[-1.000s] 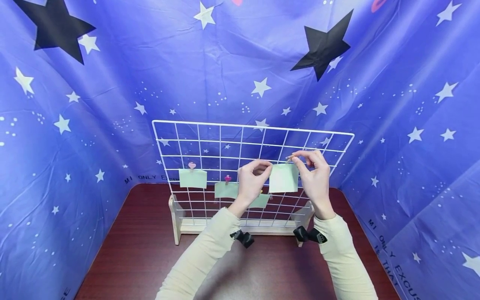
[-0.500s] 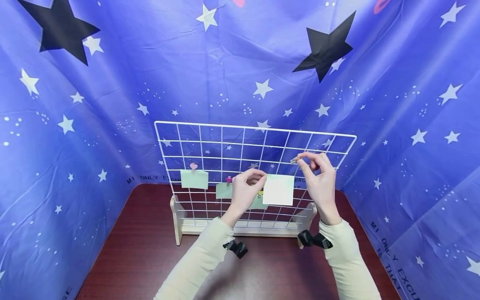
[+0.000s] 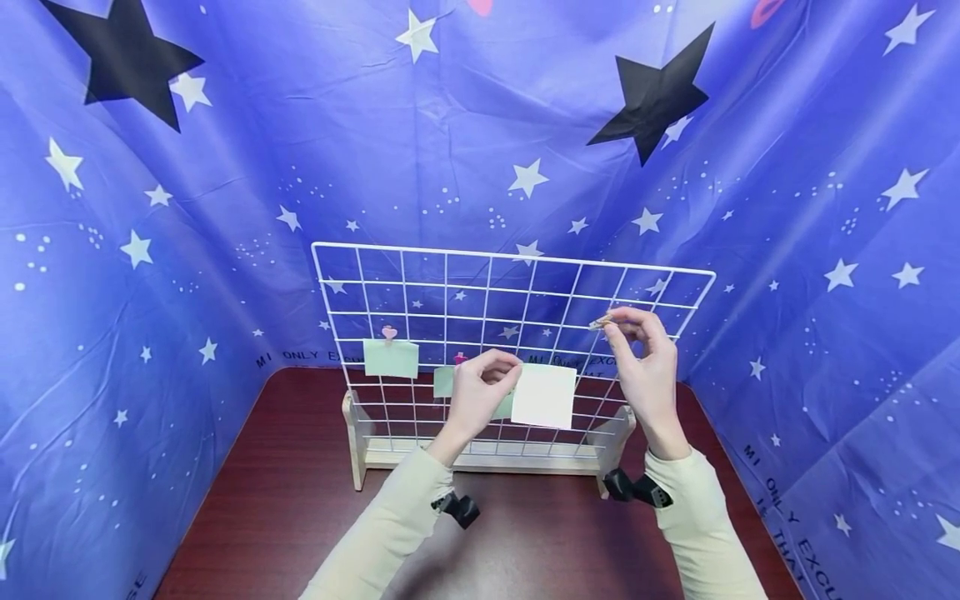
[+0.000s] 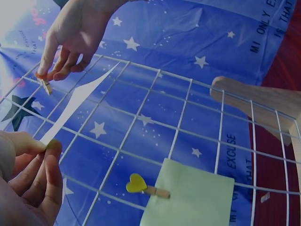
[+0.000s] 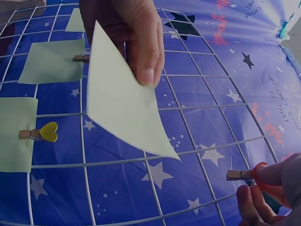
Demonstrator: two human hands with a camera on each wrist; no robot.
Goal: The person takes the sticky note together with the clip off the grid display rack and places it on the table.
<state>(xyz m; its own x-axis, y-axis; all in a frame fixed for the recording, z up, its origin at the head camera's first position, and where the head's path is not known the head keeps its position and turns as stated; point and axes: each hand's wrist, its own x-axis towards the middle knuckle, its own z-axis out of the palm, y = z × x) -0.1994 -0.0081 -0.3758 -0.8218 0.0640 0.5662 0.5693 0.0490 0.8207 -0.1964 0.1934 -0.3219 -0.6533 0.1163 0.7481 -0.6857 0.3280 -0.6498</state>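
Note:
My left hand [image 3: 476, 396] pinches a pale green paper note [image 3: 544, 396] at its upper left corner, in front of the white wire grid [image 3: 450, 252]. Between the thumb and fingers of my right hand [image 3: 647, 371] is a small wooden clothespin [image 5: 240, 175] with an orange-red end, up and to the right of the note and apart from it. Three other green notes hang on the grid: one [image 3: 391, 360] under a pink heart clothespin [image 3: 389, 332], one [image 3: 443, 382] under a magenta clothespin [image 3: 460, 358], and one [image 4: 193, 200] with a yellow heart clothespin [image 4: 136, 182], partly hidden by the left hand in the head view.
Wooden feet and a crossbar [image 3: 487, 461] hold the grid upright on a dark red-brown table [image 3: 285, 492]. A blue curtain [image 3: 450, 125] with stars surrounds the table at the back and sides. Black camera mounts [image 3: 637, 489] sit at both wrists.
The left hand has drawn the note down and to the left, away from the clothespin that was at its top edge. The right hand has shifted slightly right, still holding the clothespin.

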